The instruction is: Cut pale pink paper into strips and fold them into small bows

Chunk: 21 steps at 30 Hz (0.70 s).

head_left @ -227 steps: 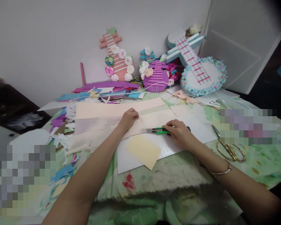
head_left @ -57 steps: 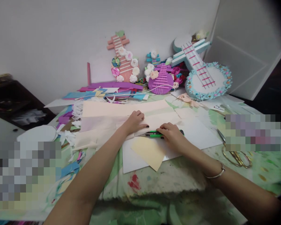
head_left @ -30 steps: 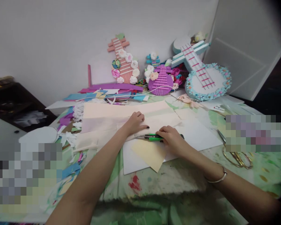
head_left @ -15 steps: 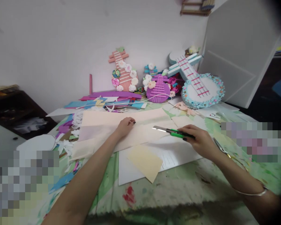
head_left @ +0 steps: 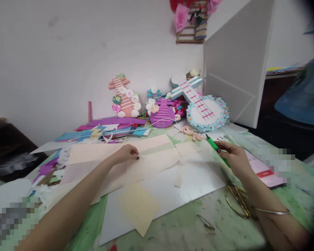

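My left hand (head_left: 127, 155) is over the large pale peach paper (head_left: 143, 167), its fingers curled and pinched at the edge of a long slit that shows green beneath. In my right hand (head_left: 235, 158) is a green utility knife (head_left: 212, 143), raised to the right of the paper and pointing up and away; its blade is hard to make out. Under the paper lies a white board (head_left: 196, 181). A yellowish paper piece (head_left: 140, 205) rests on the board's near part, and a narrow peach strip (head_left: 178, 178) lies near its middle.
Gold-handled scissors (head_left: 237, 202) lie below my right wrist, near a pink packet (head_left: 265, 173). Flower-trimmed craft instruments, including a purple one (head_left: 162, 116) and a round blue-edged one (head_left: 208, 113), lean at the wall. Paper scraps (head_left: 49, 167) are heaped at left.
The view has shifted, so the wall items appear lower and further left. My right hand has swung the knife from over the paper out to the right. My left hand stays at the paper.
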### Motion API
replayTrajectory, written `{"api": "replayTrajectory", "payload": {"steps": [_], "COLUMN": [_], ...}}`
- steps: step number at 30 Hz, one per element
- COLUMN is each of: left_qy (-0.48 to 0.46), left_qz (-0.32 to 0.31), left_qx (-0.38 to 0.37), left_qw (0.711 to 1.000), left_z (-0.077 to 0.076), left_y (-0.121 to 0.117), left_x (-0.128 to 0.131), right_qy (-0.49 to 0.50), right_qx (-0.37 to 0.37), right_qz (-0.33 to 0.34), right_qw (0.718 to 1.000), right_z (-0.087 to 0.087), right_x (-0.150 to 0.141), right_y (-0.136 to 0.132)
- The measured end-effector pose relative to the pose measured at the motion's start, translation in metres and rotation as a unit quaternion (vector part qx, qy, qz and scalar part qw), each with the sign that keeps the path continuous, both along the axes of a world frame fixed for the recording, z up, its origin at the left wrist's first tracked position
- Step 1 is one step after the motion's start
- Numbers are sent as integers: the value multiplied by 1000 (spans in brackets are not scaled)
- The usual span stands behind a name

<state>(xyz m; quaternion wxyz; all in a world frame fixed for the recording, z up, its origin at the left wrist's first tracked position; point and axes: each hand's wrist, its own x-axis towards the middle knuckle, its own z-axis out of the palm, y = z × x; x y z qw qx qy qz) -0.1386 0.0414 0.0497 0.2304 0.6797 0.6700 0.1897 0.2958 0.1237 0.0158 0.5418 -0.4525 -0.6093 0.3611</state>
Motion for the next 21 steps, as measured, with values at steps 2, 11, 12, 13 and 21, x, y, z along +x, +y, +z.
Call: {"api": "replayTrajectory", "payload": {"steps": [2, 11, 12, 13, 21], "left_qy": [-16, -140, -127, -110, -71], "left_qz": [-38, -267, -280, -292, -329], "left_qx": [-14, -52, -44, -30, -5], "left_qw": [999, 952, 950, 950, 942], "left_z": [17, 69, 66, 61, 2], "left_y": [6, 78, 91, 104, 178], "left_x": [21, 146, 155, 164, 217], "right_qy": [34, 117, 117, 116, 199], "right_qx": [-6, -19, -15, -12, -45], "right_qz": [-8, -47, -50, -52, -12], "right_qw": [999, 992, 992, 992, 979], "right_z": [0, 15, 15, 15, 8], "right_x": [4, 1, 1, 1, 1], "right_y": [0, -12, -12, -12, -9]}}
